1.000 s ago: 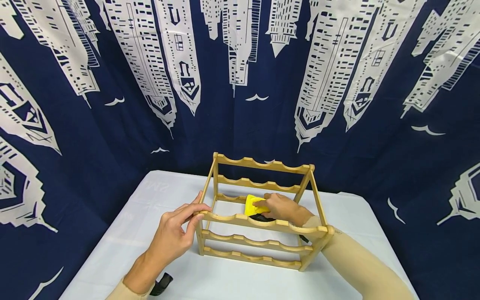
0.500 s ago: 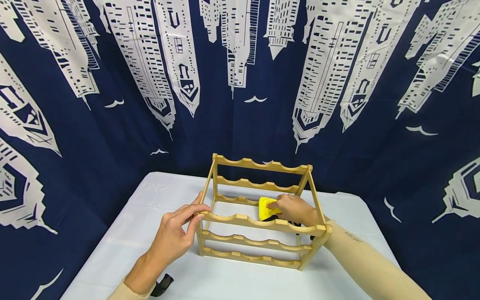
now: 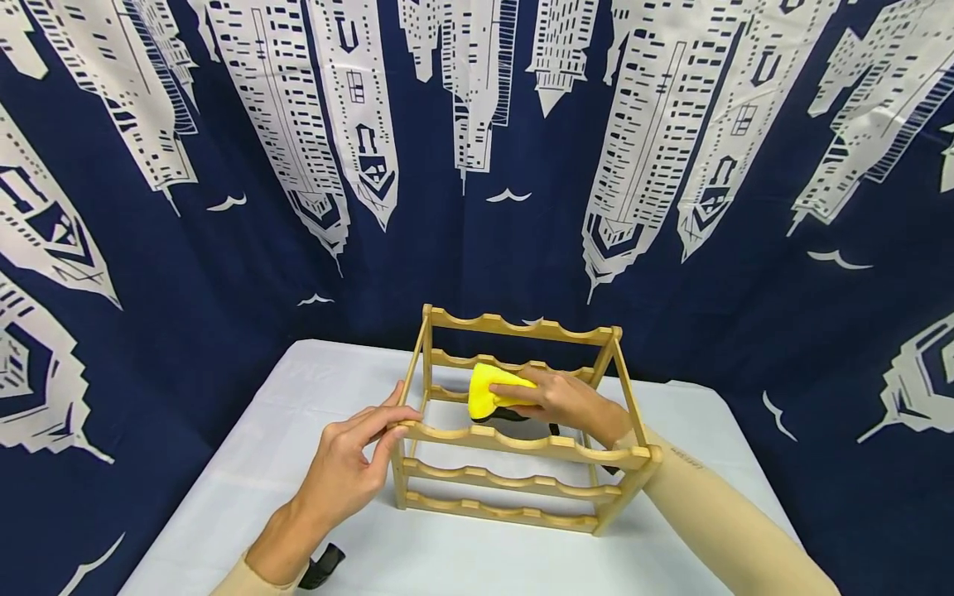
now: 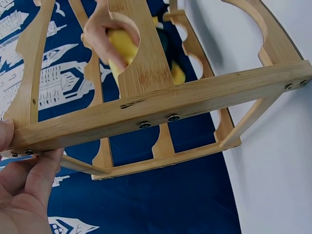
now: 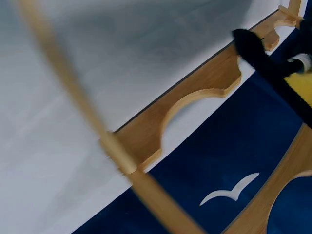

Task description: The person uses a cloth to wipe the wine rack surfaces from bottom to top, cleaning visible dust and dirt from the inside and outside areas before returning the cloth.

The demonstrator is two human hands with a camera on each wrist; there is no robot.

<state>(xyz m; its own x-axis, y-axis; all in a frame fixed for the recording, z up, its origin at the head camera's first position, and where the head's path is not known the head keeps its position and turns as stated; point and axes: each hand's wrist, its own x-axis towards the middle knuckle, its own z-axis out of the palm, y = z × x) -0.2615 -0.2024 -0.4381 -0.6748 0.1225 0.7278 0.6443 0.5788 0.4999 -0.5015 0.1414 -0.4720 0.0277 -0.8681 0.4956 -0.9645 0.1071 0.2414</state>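
The left sleeve [image 3: 249, 581] was beige, with a black piece [image 3: 324, 566] beside it; the right sleeve [image 3: 723, 513], also beige, bore small, illegible marking [image 3: 686, 457].

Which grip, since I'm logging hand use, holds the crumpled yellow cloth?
The right grip, inside the tan scalloped wooden rack; the left grip holds its near left corner.

1. Right sleeve [image 3: 726, 505]: a small dark marking [image 3: 686, 458] along the forearm, too small to read.
2. Tabletop [image 3: 291, 430]: a faint marking [image 3: 316, 371] near the far left corner, illegible.
3. No word or number readable.
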